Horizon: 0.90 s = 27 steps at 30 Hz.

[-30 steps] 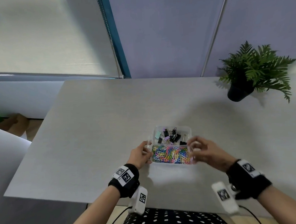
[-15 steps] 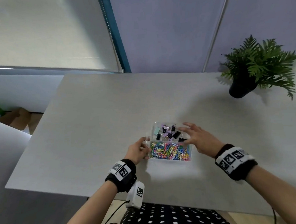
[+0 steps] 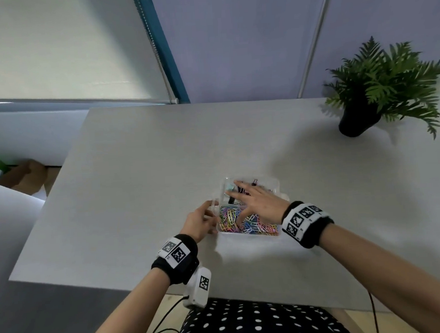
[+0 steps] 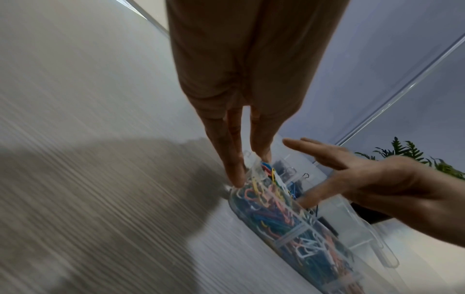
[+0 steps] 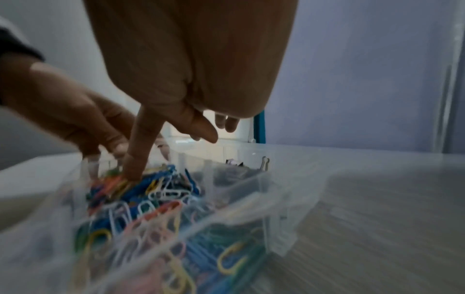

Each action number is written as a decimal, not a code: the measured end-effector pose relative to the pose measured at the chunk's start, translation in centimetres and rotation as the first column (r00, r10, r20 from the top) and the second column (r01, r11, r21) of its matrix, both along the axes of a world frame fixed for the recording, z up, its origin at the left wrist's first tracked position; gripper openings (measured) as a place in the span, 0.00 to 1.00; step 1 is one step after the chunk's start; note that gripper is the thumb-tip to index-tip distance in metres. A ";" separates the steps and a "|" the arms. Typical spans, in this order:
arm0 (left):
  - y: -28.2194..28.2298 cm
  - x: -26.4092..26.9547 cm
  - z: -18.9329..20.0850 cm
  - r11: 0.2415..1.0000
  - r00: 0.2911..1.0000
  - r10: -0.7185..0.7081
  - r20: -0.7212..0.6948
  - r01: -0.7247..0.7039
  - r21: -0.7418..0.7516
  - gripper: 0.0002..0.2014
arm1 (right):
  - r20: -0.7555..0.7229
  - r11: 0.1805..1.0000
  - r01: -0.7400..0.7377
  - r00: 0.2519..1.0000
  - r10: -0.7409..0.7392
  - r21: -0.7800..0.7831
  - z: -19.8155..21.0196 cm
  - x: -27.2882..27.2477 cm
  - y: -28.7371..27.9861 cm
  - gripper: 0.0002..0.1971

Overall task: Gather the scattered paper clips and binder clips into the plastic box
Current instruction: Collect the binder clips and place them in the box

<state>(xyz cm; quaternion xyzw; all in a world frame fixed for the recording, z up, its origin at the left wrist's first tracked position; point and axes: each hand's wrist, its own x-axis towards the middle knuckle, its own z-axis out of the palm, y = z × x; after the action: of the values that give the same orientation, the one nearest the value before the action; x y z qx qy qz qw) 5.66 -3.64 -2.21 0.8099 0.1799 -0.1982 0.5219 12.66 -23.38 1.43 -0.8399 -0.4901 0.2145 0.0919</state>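
Head view: your two hands meet at the plastic box (image 3: 252,235) near the front middle of the table (image 3: 137,184).
Box: clear, lid off; the near compartment holds the coloured paper clips (image 3: 232,219), the far compartment holds the binder clips (image 3: 254,182).
Right hand (image 3: 261,202): it lies flat over the box, fingers straight and spread, and its thumb (image 5: 135,159) dips into the paper clips. It holds nothing.
Left hand (image 3: 200,221): it is at the box's left wall. In the left wrist view your fingertips (image 4: 235,175) sit on the rim with a small gap between them. You cannot tell whether the thumb clamps the wall or only rests there.
Hidden: your right hand covers most of the far compartment, so only a few black clips and one pale green one show past the fingers.
Blur: both wrist views are smeared by motion; the paper clips (image 5: 161,191) read as streaks of colour through the box wall (image 5: 251,202), and single clips are hard to make out.
Cut off: the potted plant (image 3: 379,89) at the far right corner runs past the frame edge.
Loose clips on the table: you see none outside the box in any view.
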 end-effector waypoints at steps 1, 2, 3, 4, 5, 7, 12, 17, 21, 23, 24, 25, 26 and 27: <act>0.0 0.0 0.0 1.000 1.000 0.002 0.002 -0.002 -0.001 0.18 | -0.023 1.000 0.020 1.000 -0.020 0.023 0.1 0.2 -0.4 0.25; 0.0 0.0 0.1 1.000 1.000 0.001 0.002 -0.001 0.000 0.18 | -0.041 0.999 0.030 0.999 -0.028 0.035 0.1 0.4 -1.0 0.21; 0.1 -0.1 0.1 1.000 1.000 0.000 0.000 0.000 0.001 0.18 | -0.050 0.999 0.033 0.998 -0.031 0.037 0.2 0.4 -1.7 0.17; 0.0 -0.1 0.2 1.000 1.000 0.002 -0.001 -0.002 0.002 0.18 | -0.055 0.999 0.034 0.998 -0.032 0.035 0.0 0.4 -2.6 0.14; 0.0 -0.1 0.2 1.000 1.000 0.004 -0.001 -0.004 0.004 0.18 | -0.057 1.000 0.026 0.998 -0.025 0.016 -0.1 0.3 -3.3 0.13; 0.0 -0.1 0.2 1.000 1.000 -0.002 0.000 0.002 0.022 0.18 | -0.032 0.999 -0.007 0.999 0.006 -0.036 -0.4 -0.3 -4.0 0.14; -0.2 0.0 0.7 0.999 1.000 -0.019 -0.011 0.019 0.045 0.18 | -0.012 0.997 -0.027 1.000 0.026 -0.073 0.2 -0.9 -1.9 0.14; -0.2 0.1 1.0 0.998 0.999 -0.024 -0.023 0.025 0.057 0.19 | -0.005 0.998 -0.032 0.999 0.031 -0.062 -0.7 0.1 -2.1 0.23; -0.2 0.1 0.9 0.998 1.000 -0.024 -0.019 0.025 0.064 0.19 | 0.076 0.994 0.101 0.992 -0.105 0.052 -0.7 0.6 -4.0 0.20; -0.3 0.1 0.9 0.997 1.000 -0.012 -0.010 0.013 0.072 0.20 | 0.130 0.985 0.170 0.976 -0.174 0.040 -1.1 -0.4 -4.6 0.22; -0.3 0.0 0.9 0.997 1.000 -0.007 -0.010 0.008 0.072 0.20 | 0.136 0.980 0.199 0.970 -0.200 0.019 -1.6 -1.2 -4.8 0.24; -0.3 0.0 0.9 0.998 1.000 -0.004 -0.011 0.005 0.069 0.20 | 0.116 0.973 0.230 0.967 -0.228 -0.006 -2.0 -2.1 -4.9 0.25; -0.3 0.0 0.9 0.998 1.000 -0.004 -0.012 0.005 0.068 0.20 | 0.078 0.966 0.259 0.963 -0.257 -0.016 -2.4 -2.8 -5.1 0.24; -0.3 0.0 1.1 0.998 1.000 -0.006 -0.014 0.007 0.068 0.20 | 0.039 0.962 0.274 0.961 -0.274 -0.004 -2.7 -3.3 -5.2 0.24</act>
<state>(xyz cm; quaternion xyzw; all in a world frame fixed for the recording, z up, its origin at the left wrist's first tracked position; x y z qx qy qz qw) 5.65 -3.96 -1.15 0.8264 0.1875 -0.1989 0.4922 9.35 -28.54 -1.26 -0.9039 -0.3698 0.1862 0.1074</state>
